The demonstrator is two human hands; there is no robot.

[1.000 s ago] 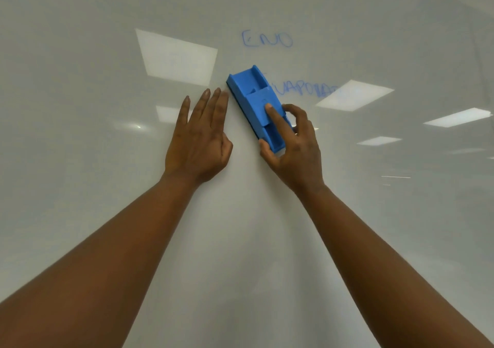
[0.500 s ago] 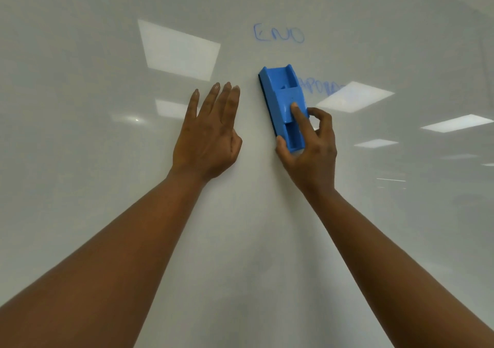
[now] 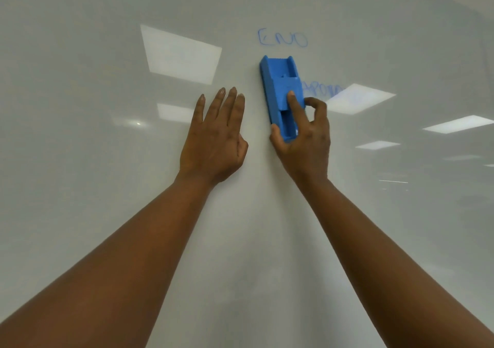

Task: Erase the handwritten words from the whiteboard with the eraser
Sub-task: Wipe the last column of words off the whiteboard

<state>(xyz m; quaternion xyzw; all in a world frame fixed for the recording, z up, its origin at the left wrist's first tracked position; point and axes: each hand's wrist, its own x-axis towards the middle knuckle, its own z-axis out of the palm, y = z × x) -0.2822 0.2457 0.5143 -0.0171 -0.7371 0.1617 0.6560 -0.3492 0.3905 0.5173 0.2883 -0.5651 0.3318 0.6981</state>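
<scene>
A blue plastic eraser (image 3: pixel 280 85) lies upright against the whiteboard (image 3: pixel 80 187). My right hand (image 3: pixel 304 139) grips its lower end, thumb on the left side, index finger along the top, other fingers curled round the right side. Above the eraser a blue handwritten word (image 3: pixel 282 39) stands whole. A second blue word (image 3: pixel 322 89) runs to the right from behind the eraser, its left part covered and its right part lost in glare. My left hand (image 3: pixel 216 142) rests flat on the board to the eraser's left, fingers straight.
The glossy board fills the view and mirrors several ceiling lights, the largest light patch (image 3: pixel 180 53) at upper left and another patch (image 3: pixel 358 99) beside the second word. Both forearms reach up from the bottom corners.
My right hand has slid the eraser to the right over the second word's start and turned it from tilted to upright. My left hand has stayed flat on the board.
</scene>
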